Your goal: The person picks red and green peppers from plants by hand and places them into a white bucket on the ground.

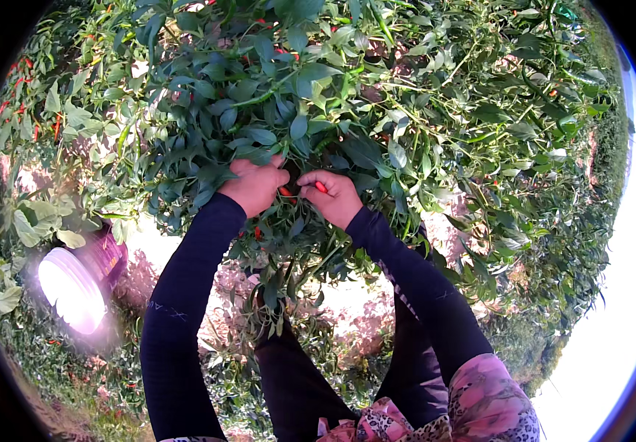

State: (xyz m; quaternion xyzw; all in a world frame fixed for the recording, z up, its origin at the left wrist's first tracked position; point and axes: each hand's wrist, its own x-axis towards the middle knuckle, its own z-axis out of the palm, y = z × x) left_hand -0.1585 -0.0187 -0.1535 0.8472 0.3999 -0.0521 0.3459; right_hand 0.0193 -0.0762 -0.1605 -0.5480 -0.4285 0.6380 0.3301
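Note:
Both of my hands are in the foliage of a chili pepper plant [263, 88], close together. In my right hand [332, 196] is a red chili pepper [321, 187], held between the thumb and the curled fingers. My left hand [257, 185] is just to the left, its fingertips partly behind leaves, so what they grip cannot be made out. Another red chili [286, 191] hangs between the two hands. Lower on the same plant, a red chili [258, 232] shows below my left hand. A long green chili [256, 100] hangs above the hands.
At the left, a purple bucket [109, 255] lies tilted, its pale rim glaring in sunlight. Dense pepper plants [489, 110] spread to the right, with red chilies [19, 108] on plants at the far left. My legs [301, 381] stand over sunlit soil [359, 312].

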